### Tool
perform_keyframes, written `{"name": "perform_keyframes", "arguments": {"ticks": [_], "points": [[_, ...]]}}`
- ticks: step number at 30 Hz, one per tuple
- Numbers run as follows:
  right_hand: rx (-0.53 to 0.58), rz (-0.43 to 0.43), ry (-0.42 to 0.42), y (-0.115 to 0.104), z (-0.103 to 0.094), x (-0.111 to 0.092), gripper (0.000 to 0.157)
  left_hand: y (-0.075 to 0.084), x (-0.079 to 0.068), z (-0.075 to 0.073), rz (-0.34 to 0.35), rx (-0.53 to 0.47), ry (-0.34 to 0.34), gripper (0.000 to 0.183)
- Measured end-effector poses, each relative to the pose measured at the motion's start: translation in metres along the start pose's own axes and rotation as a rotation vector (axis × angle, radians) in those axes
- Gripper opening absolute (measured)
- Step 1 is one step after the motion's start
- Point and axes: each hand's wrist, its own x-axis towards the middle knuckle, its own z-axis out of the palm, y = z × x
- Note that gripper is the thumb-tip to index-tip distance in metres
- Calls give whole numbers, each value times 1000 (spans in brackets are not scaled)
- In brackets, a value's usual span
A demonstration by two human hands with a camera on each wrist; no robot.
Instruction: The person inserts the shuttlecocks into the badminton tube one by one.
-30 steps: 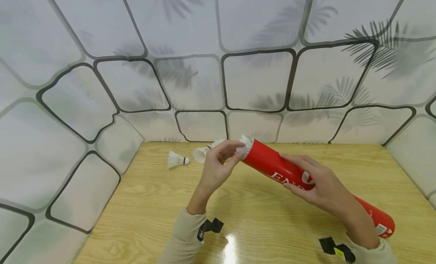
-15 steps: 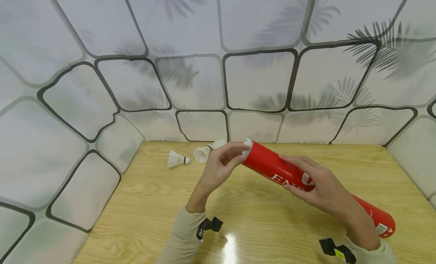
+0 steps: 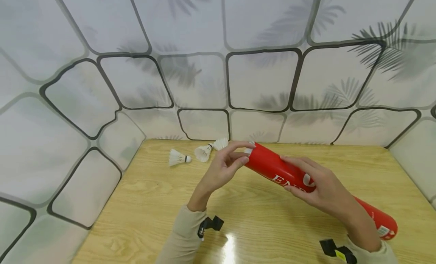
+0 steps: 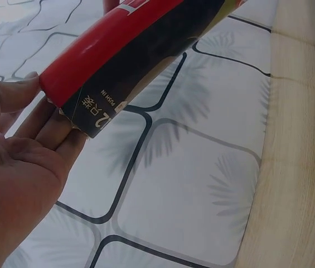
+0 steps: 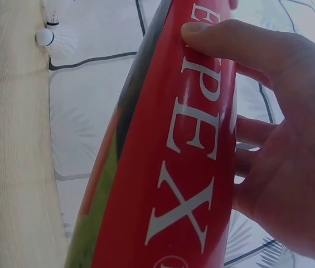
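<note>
My right hand (image 3: 321, 186) grips the middle of a red shuttlecock tube (image 3: 267, 161), which is held above the table with its mouth tilted up to the left. White feathers of a shuttlecock (image 3: 249, 151) barely show at that mouth, the rest hidden inside. My left hand (image 3: 221, 169) has thumb and fingers around these feathers, fingertips right at the rim. In the left wrist view, the thumb and fingers lie against the tube's end. The right wrist view shows the right thumb lying across white lettering on the tube.
A second red tube (image 3: 379, 218) lies on the wooden table (image 3: 163, 211) at the right, partly behind my right forearm. Toward the back left lie a single shuttlecock (image 3: 178, 158) and two more close together, one a nearer shuttlecock (image 3: 203, 153). Patterned cloth walls (image 3: 262, 80) stand behind and beside the table.
The feathers have sunk into the tube, so much less white sticks out. My left hand has followed, moving right toward the rim. The right hand keeps its grip almost in place.
</note>
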Motion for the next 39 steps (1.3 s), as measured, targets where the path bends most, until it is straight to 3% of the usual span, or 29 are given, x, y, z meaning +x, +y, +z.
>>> {"name": "perform_keyframes", "arguments": {"ticks": [8, 20, 31, 39], "points": [[-21, 3, 10, 2, 0, -2, 76, -3, 4, 2, 2, -3, -26, 33], [-52, 12, 30, 6, -4, -7, 80, 1, 7, 6, 6, 38, 43, 32], [-27, 2, 37, 10, -7, -5, 81, 0, -4, -28, 46, 95, 214, 26], [-15, 12, 35, 12, -6, -4, 80, -4, -12, -52, 25, 339, 350, 24]]}}
